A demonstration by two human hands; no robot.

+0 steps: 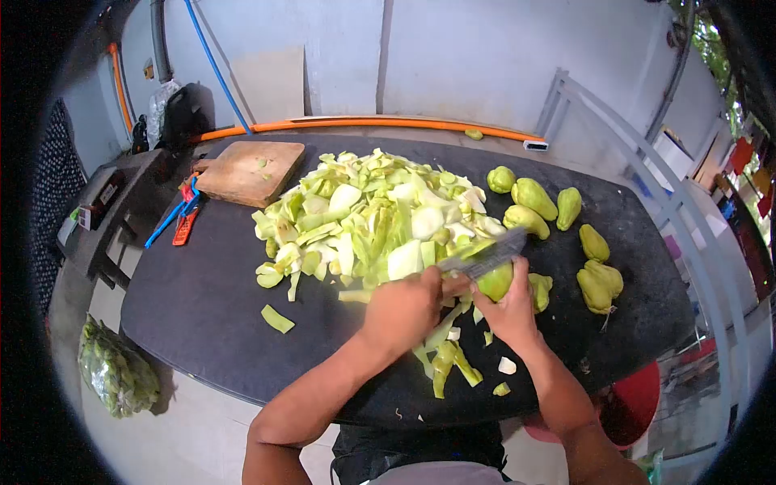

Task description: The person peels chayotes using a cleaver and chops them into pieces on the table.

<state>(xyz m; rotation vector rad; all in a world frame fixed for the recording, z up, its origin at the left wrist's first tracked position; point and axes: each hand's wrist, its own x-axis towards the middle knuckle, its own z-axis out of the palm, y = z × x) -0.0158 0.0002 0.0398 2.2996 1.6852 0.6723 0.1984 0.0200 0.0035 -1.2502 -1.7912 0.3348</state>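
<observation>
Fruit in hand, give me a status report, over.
Left hand gripping knife, blurred. Right hand holding fruit, partly behind knife. Peels heaped just beyond.

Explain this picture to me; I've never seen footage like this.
There is no machine here: a person works with two bare hands. The one picture comes from a camera worn on the head, looking forward and down. The left hand holds a knife, its blade blurred; the right hand holds a green vegetable by the blade. On the dark table lie a large heap of pale green pieces, a wooden board at the far left and, to the right, several pear-shaped vegetables.
</observation>
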